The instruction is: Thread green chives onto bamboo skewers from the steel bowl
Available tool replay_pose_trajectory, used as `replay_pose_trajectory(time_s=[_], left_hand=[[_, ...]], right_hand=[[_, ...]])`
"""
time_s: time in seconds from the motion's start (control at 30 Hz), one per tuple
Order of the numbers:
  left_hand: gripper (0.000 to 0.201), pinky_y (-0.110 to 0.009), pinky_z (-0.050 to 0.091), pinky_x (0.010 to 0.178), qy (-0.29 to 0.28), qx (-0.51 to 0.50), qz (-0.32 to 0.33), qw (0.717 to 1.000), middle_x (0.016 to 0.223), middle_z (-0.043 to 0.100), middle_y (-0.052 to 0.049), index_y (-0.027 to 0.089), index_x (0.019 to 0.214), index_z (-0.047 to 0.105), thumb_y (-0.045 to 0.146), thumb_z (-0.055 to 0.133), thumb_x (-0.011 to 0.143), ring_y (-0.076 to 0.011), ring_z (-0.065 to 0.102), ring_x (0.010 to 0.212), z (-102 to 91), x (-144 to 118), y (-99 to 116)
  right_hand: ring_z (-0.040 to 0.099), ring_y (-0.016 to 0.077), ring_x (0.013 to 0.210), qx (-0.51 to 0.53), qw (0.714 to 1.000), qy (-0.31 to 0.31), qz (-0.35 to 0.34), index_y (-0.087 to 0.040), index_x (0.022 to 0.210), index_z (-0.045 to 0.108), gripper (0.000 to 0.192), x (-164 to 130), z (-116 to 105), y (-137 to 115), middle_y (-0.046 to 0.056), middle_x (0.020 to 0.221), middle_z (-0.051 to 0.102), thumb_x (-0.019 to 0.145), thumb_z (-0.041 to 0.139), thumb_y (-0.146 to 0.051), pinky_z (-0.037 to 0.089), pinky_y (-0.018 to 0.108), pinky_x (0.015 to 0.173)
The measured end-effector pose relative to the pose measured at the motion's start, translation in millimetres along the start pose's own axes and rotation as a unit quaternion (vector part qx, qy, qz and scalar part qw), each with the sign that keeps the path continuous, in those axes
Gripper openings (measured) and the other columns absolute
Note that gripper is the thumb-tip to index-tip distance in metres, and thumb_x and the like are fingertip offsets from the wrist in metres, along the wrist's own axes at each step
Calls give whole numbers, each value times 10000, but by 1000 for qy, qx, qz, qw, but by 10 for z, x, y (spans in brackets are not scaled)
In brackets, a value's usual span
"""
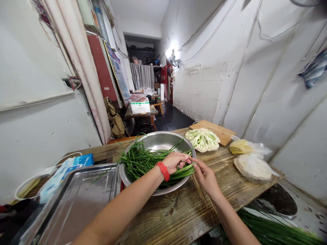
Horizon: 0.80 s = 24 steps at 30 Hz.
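Bare table lies open between tray and bagged food.

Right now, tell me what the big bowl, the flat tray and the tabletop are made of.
Bowl: looks like stainless steel, dull silvery sheen with soft reflections.
Tray: probably steel or aluminium, brushed grey, thin rolled rim.
Tabletop: wood, worn and unvarnished, visible grain, grooves and dark stains.
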<state>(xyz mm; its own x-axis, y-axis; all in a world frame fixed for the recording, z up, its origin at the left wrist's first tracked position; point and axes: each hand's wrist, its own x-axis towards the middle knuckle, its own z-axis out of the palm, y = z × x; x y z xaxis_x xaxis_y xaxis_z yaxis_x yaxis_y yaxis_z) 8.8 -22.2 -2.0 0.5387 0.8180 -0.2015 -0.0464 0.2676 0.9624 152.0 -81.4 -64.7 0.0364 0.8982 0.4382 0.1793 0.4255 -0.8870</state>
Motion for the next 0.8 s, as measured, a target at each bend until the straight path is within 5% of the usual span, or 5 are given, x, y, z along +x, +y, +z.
replay_pose_trajectory(time_s=[0.2, 0.57, 0.8], left_hand=[[225, -171, 172, 403, -5, 13, -8, 1000, 643, 580, -55, 55, 732, 625, 238, 644, 603, -6, 316, 408, 8, -6, 9], [315, -183, 120, 394, -8, 34, 22, 999, 612, 565, -31, 75, 808, 613, 342, 630, 642, -7, 287, 372, 38, -33, 1], [254, -212, 103, 406, -45, 119, -3, 992, 484, 480, 10, 91, 576, 593, 337, 627, 631, -19, 234, 367, 27, -41, 1]], right_hand=[[581, 160, 748, -18, 1000, -4, 11, -172, 1132, 524, 358, -15, -17, -57, 65, 948, 628, 832, 443, -350, 467, 247, 655], [531, 129, 638, -1, 1000, 0, 18, -177, 1096, 527, 351, -19, -15, -17, 39, 829, 602, 826, 443, -385, 421, 216, 580], [316, 90, 427, -11, 999, -5, 45, -187, 1120, 465, 366, -54, -27, -40, -61, 499, 365, 818, 455, -394, 241, 189, 410]])
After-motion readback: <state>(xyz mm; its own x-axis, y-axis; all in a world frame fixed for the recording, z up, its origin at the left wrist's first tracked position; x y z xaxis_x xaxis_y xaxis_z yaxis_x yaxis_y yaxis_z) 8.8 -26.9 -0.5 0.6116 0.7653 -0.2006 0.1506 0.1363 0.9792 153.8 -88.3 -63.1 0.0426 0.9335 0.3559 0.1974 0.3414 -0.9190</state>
